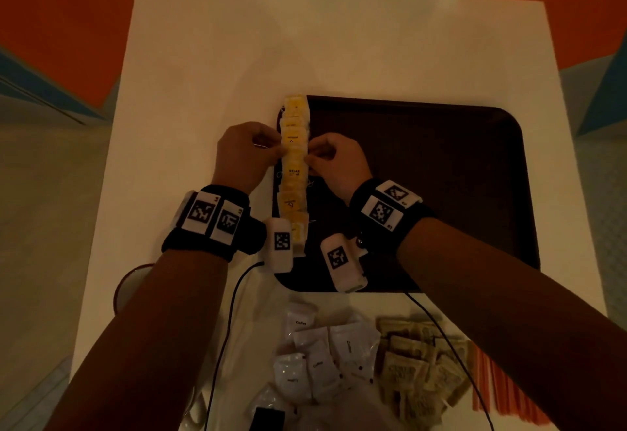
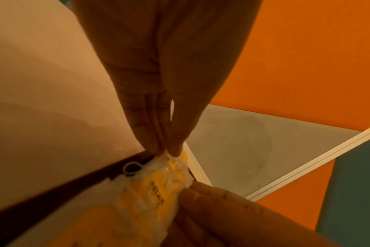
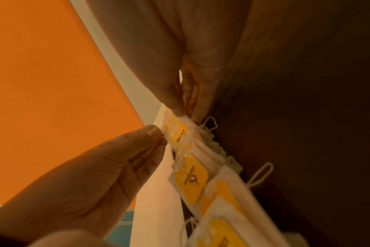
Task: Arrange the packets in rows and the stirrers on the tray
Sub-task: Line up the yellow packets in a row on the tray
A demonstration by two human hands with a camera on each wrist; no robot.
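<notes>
A row of overlapping yellow tea packets (image 1: 294,165) runs along the left edge of the dark brown tray (image 1: 424,176). My left hand (image 1: 280,152) pinches the left edge of a packet in the middle of the row, and my right hand (image 1: 310,159) pinches its right edge. In the left wrist view the left hand (image 2: 169,150) nips the yellow packet (image 2: 158,192) at the tray rim (image 2: 53,195). In the right wrist view the right hand (image 3: 186,112) nips the packets (image 3: 192,175) from the tray side. Orange stirrers (image 1: 502,386) lie on the table at the front right.
White coffee packets (image 1: 315,359) and brown packets (image 1: 417,369) lie in loose heaps on the white table (image 1: 237,57) in front of the tray. A red-rimmed dish (image 1: 127,284) pokes out under my left forearm. Orange and blue floor surrounds the table.
</notes>
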